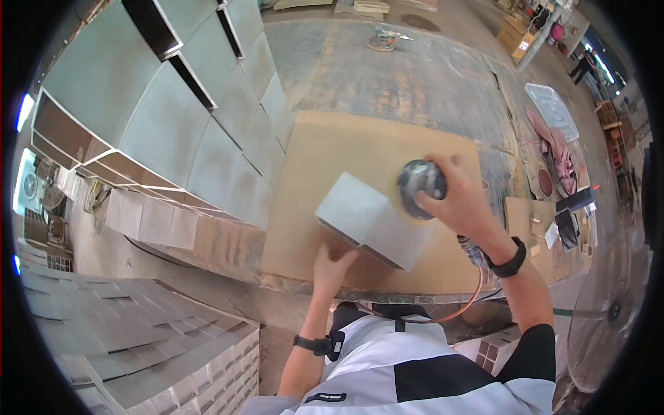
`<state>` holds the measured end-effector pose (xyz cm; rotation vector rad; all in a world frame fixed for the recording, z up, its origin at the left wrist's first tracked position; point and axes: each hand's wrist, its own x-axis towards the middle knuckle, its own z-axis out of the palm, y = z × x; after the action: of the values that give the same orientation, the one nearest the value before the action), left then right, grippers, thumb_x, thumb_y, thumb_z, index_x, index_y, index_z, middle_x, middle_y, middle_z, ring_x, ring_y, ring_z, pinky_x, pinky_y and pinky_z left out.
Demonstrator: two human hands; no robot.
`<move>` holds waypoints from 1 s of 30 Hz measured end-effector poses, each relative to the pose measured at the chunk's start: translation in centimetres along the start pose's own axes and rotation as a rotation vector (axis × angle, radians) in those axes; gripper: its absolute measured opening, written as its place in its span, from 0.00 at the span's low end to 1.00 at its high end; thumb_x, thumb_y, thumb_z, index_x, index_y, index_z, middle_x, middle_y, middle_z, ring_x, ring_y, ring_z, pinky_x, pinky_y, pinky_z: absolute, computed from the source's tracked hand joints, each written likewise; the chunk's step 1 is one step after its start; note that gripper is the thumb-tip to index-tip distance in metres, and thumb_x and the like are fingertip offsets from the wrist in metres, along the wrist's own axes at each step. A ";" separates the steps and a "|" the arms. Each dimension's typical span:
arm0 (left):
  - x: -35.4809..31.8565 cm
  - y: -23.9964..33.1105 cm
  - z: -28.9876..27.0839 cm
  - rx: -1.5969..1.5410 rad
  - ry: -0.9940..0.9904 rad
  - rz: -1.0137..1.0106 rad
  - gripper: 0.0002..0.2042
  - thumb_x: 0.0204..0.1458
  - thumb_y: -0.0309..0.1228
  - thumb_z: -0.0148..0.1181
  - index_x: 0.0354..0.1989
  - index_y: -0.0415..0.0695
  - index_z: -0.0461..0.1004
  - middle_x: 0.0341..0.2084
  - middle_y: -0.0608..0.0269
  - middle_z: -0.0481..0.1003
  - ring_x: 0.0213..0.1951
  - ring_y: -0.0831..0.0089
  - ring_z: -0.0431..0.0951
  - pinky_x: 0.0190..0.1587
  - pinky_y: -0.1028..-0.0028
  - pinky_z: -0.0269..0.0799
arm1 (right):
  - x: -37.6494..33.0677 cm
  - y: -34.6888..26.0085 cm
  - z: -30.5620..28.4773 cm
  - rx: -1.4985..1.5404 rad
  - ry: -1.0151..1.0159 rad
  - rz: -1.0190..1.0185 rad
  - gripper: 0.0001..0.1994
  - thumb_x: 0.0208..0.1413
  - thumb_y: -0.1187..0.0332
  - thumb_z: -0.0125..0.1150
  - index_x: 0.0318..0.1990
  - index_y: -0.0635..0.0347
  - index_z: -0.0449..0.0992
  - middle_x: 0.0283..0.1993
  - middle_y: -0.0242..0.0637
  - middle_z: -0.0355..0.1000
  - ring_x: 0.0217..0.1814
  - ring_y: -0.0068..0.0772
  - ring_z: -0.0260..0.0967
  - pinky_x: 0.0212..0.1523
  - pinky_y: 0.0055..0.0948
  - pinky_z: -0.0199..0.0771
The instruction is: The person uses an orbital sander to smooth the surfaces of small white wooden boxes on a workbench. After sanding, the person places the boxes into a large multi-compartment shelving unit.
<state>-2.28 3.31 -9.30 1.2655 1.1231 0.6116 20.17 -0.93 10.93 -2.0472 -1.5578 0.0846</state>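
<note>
A: Your right hand (460, 200) is wrapped tight over the top of the round sander (420, 188), fingers curled around its dark dome. Your left hand (333, 261) lies flat with fingers spread against the near face of the grey box (370, 220), closed on nothing, only pressing.

B: And where does the box sit?

A: On the tan board (325, 166) that covers your workbench, near its front edge and a little right of centre. The sander rests on the box's top, at the far right corner.

B: What can't you make out?

A: Your palm hides most of the sander, so its pad is not visible. Its copper-coloured hose (465, 304) runs from under your right wrist and drops below the bench edge, where it is lost behind your body. The box's open end shows only as a dark slit on its left side. At your left, 2 heaps of grey panels (173, 117) are cut off by the frame's rim.
</note>
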 end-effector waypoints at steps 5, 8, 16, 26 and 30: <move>2.8 -1.7 2.9 0.072 -0.117 0.313 0.26 0.44 0.32 0.67 0.51 0.34 0.69 0.46 0.43 0.73 0.50 0.50 0.73 0.51 0.62 0.68 | 2.0 -5.3 4.7 -0.044 -0.211 -0.168 0.24 0.43 0.66 0.66 0.50 0.55 0.71 0.40 0.50 0.66 0.40 0.53 0.69 0.41 0.41 0.72; 4.6 -5.6 3.8 0.320 -0.073 0.404 0.20 0.45 0.26 0.61 0.49 0.38 0.72 0.44 0.47 0.75 0.49 0.52 0.74 0.49 0.60 0.71 | 2.1 -6.8 8.2 -0.024 -0.231 -0.308 0.18 0.44 0.66 0.61 0.46 0.56 0.72 0.36 0.52 0.66 0.36 0.56 0.69 0.35 0.47 0.72; 3.8 -3.5 4.0 0.395 0.073 0.611 0.19 0.38 0.21 0.59 0.43 0.48 0.79 0.37 0.53 0.78 0.40 0.49 0.77 0.40 0.57 0.75 | 6.6 -4.8 12.0 -0.042 -0.229 -0.160 0.22 0.41 0.67 0.63 0.48 0.56 0.71 0.34 0.55 0.66 0.36 0.59 0.69 0.36 0.47 0.73; 3.3 -3.1 4.0 0.358 0.042 0.562 0.21 0.38 0.22 0.60 0.46 0.46 0.77 0.42 0.50 0.76 0.46 0.47 0.74 0.49 0.54 0.71 | 7.9 -4.2 11.2 -0.029 -0.167 -0.096 0.23 0.40 0.67 0.65 0.48 0.55 0.73 0.34 0.54 0.66 0.36 0.58 0.70 0.36 0.45 0.74; 3.9 -0.9 4.8 0.194 0.235 0.621 0.20 0.40 0.22 0.59 0.46 0.45 0.76 0.39 0.50 0.77 0.44 0.47 0.76 0.46 0.56 0.73 | 2.8 -7.9 11.6 -0.075 -0.330 -0.420 0.23 0.42 0.66 0.64 0.50 0.58 0.72 0.37 0.57 0.67 0.34 0.57 0.70 0.35 0.43 0.73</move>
<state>3.34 4.43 -11.80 1.7632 0.9859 1.1579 9.82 7.45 5.64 -1.7798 -2.1938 0.2156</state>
